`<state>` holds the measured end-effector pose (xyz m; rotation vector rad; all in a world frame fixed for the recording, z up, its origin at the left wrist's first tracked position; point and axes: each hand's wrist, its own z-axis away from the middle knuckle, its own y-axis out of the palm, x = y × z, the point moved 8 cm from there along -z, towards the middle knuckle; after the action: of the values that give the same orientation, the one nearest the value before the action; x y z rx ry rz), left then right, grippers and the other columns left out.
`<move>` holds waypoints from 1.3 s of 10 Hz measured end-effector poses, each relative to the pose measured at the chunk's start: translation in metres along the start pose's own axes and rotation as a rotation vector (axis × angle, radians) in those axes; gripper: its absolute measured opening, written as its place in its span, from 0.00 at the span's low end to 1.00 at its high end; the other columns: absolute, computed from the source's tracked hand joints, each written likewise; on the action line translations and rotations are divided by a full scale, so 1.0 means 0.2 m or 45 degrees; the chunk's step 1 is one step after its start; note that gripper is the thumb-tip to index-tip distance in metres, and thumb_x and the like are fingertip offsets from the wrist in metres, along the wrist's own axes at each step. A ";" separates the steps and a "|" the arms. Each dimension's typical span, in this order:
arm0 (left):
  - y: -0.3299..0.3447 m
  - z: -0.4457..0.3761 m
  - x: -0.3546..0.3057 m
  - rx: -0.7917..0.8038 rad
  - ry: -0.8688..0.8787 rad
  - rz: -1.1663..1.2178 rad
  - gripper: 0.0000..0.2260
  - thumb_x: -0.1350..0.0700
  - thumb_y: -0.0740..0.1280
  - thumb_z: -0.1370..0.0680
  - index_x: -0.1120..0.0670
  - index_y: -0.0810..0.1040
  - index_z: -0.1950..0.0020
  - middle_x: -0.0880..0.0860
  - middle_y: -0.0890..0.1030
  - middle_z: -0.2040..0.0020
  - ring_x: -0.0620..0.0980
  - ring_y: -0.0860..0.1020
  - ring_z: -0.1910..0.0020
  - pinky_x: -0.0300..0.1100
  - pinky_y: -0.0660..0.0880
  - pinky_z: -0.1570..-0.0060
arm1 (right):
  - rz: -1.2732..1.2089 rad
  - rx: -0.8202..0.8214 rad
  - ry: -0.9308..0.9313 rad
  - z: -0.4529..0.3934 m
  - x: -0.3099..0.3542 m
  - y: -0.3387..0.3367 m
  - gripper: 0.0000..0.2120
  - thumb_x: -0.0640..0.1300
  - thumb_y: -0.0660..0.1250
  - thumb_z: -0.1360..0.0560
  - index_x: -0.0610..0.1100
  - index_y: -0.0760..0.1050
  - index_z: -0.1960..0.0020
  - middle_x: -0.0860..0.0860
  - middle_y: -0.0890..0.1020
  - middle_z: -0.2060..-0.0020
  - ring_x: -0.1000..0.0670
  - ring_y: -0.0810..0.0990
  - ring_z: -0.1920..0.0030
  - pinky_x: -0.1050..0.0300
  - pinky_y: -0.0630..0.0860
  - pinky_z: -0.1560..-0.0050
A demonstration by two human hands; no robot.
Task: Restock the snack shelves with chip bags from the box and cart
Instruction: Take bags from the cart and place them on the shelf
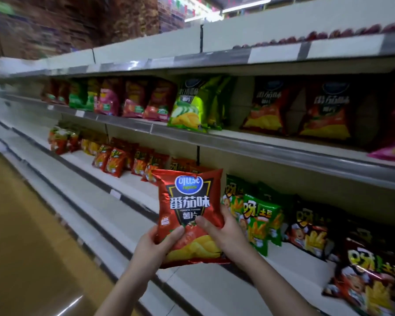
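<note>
Your left hand (156, 244) and right hand (221, 226) pinch red bag (190, 215) low, below matching bags (294, 108). Top-heavy: may flop, toppling neighbours.

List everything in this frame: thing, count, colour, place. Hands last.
held chip bag: 1, red, centre foreground, gripped by both hands
matching red bags: 2 visible, red and dark, middle shelf, right
green bag: front one plain, more behind, lime green, middle shelf, centre
small mixed bags: several, red, pink and green, middle shelf, left, blurred
small red bags: many, red, lower shelf, left
green snack bags: a few, green, lower shelf, right of the held bag
dark snack bags: several, dark red and black, lower shelf, far right
shelving: white with grey edge strips, lowest tiers bare
left hand: grips bag's lower left
right hand: grips bag's lower right
</note>
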<state>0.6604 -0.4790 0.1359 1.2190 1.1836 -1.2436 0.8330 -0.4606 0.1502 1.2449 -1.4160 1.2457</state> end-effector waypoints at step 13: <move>1.74 -0.94 -1.01 0.488 0.285 -0.561 0.21 0.48 0.67 0.22 0.63 0.74 0.37 0.53 0.73 0.49 0.51 0.73 0.52 0.40 0.68 0.52 | 0.894 -0.733 0.205 -0.33 0.82 -1.70 0.37 0.61 0.57 0.20 0.39 0.51 0.22 0.43 0.60 0.23 0.43 0.61 0.25 0.56 0.59 0.29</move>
<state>1.0155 -0.2985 0.3344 1.4521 1.4769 -1.7564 1.1461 -0.4194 0.3673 0.2461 -1.9812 1.1975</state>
